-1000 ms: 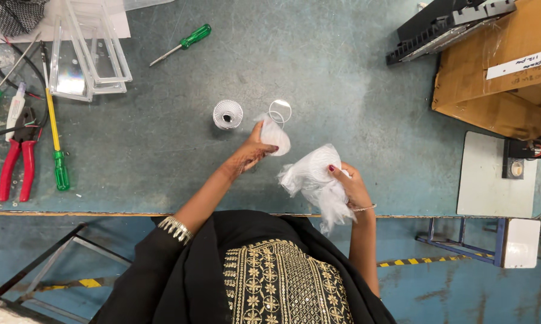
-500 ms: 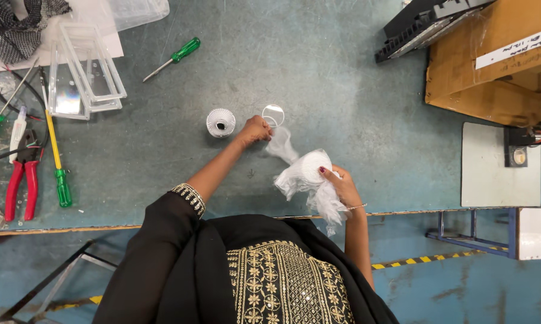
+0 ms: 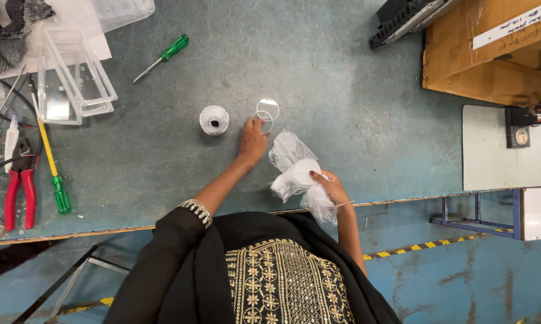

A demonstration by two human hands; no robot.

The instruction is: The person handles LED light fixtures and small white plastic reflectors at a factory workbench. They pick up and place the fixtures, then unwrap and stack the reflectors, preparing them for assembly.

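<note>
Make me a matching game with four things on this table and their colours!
Things:
1. screwdriver handle
2. pliers handles
3. crumpled wrapper in the right hand
4. small ring by the left hand

Colours:
A. white
B. see-through
C. green
D. red

Pairs: 1-C, 2-D, 3-A, 4-B

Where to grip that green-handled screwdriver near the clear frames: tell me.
Grip the green handle, the thick end at the upper right of the screwdriver. Come from above, fingers across it: it lies flat on the table, slanted, with open space along both sides.
</note>
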